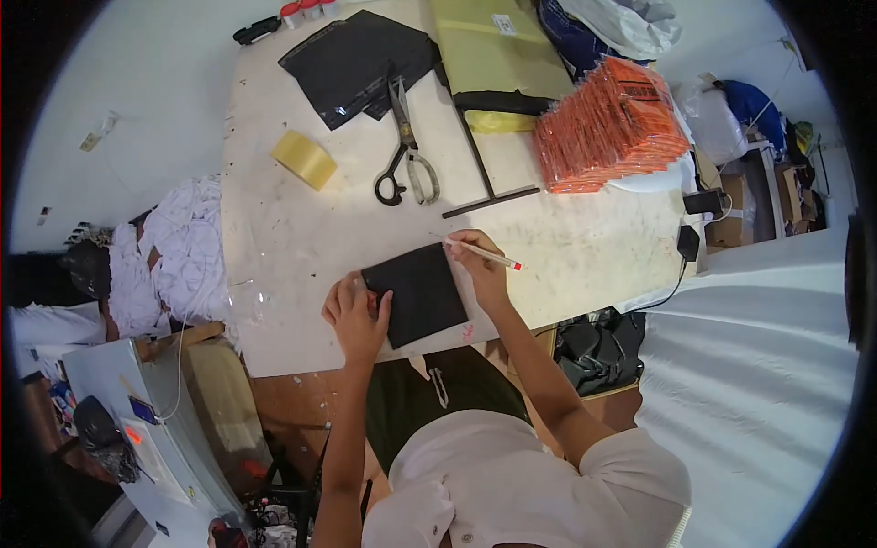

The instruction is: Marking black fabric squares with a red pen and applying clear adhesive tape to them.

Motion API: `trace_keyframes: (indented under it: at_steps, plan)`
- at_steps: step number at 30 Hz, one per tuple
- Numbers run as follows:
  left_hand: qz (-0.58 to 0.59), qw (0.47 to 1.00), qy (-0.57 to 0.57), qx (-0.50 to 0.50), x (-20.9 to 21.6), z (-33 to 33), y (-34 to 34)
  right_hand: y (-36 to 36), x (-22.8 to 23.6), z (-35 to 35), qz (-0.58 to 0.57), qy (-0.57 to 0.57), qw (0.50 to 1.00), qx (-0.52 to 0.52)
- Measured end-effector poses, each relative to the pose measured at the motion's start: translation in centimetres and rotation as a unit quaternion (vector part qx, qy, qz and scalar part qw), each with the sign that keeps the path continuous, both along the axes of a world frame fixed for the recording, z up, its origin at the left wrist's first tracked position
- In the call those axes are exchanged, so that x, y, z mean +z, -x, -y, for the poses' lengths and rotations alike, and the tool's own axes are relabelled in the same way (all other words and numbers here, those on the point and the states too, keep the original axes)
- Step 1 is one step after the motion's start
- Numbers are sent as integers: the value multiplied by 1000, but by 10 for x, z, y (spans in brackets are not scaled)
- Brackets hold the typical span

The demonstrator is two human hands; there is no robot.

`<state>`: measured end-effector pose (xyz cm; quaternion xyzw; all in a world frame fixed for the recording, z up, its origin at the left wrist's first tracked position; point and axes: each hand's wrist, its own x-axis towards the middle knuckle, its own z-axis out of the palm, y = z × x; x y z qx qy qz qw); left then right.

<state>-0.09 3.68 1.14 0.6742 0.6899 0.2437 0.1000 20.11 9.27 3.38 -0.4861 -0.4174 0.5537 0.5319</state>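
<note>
A flat black square piece (418, 294), fabric-like or plastic, lies near the table's front edge. At its left side, my left hand (354, 315) is closed on the edge, the thumb resting on top and the fingers bent beside it. My right hand (477, 265) pinches a slim white pen (491, 255) with a red end, just off the piece's upper right corner. The pen's thin tip points left, above that corner. Whether the tip touches anything, I cannot tell.
Large scissors (407, 146) lie beyond the black piece, beside a roll of yellowish tape (304, 160). Farther back are black plastic sheets (358, 66) and a dark T-shaped bar (482, 173). Orange wrapped packets (607, 128) are piled at right; a yellow package (498, 50) lies behind.
</note>
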Motion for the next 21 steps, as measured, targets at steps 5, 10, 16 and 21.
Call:
trace_keyframes:
  at_steps: [5, 10, 16, 21]
  plan:
    - [21, 1000, -5, 10, -3, -1, 1, -6, -28, -4, 162, -101, 982, 8]
    - [9, 999, -22, 37, -5, -3, 1, -7, -30, -5, 51, -45, 998, 17]
    - [10, 1000, -17, 6, -3, -1, 5, -7, -30, -5, -33, -23, 996, 84]
    - [65, 996, -10, -68, 3, -2, 7, -7, -30, 4, -69, -11, 990, 119]
